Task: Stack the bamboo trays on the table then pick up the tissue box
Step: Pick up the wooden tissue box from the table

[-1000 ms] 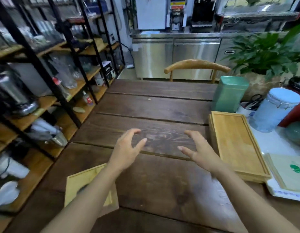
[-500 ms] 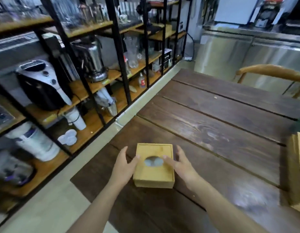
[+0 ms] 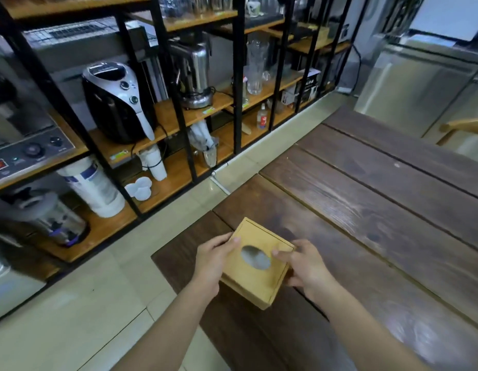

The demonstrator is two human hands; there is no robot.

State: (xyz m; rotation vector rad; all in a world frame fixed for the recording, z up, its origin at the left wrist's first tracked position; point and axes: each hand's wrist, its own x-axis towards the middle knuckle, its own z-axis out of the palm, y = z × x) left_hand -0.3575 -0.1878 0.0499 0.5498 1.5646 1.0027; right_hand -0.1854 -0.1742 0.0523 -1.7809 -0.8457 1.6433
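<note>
A square bamboo tissue box (image 3: 255,277) with an oval hole in its lid is at the near left corner of the dark wooden table (image 3: 366,210). My left hand (image 3: 215,259) grips its left side, thumb on the lid. My right hand (image 3: 306,266) grips its right side. The box is tilted and looks raised slightly off the table. The bamboo trays are out of view.
A black metal rack (image 3: 184,108) with wooden shelves stands left of the table, holding an air fryer (image 3: 117,103), a kettle, glasses and cups. Pale floor tiles (image 3: 85,303) lie between rack and table. A steel cabinet (image 3: 419,84) and a chair back (image 3: 465,127) are at the far right.
My view swung left, away from the stacked trays. Both hands moved from open over the table middle to the tissue box and closed on its sides; the box now tilts up.
</note>
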